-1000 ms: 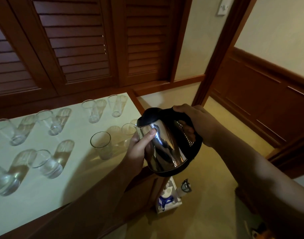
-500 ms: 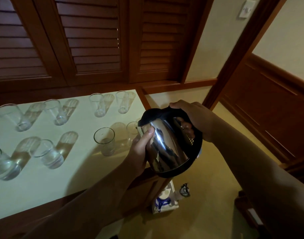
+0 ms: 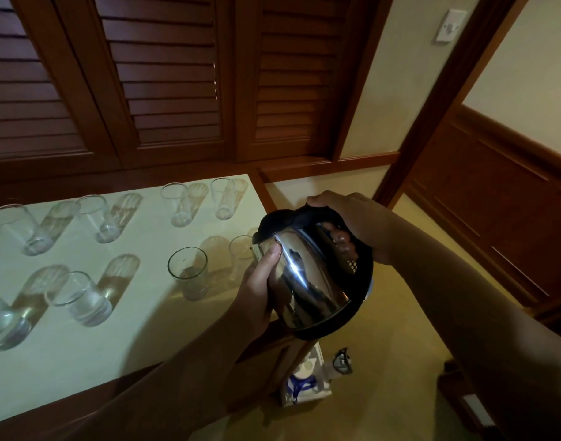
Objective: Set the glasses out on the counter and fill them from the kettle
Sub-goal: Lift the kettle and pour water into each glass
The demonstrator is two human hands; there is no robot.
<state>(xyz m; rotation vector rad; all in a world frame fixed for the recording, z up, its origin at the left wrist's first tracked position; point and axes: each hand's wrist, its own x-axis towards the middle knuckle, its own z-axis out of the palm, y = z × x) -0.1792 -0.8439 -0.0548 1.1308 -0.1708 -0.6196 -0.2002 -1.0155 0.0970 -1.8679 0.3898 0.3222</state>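
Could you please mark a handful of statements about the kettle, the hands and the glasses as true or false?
1. The right hand grips the kettle by its black handle. True.
2. The left hand rests flat on the counter. False: it holds the kettle's steel body.
3. The glasses stand upright on the counter. True.
4. The kettle stands upright on the counter. False: it is held tilted, spout toward the glass at the counter's right edge.

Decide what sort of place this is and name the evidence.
Probably a room in a home or hotel: louvred wooden doors, a pale counter set with drinking glasses, and a carpeted floor.
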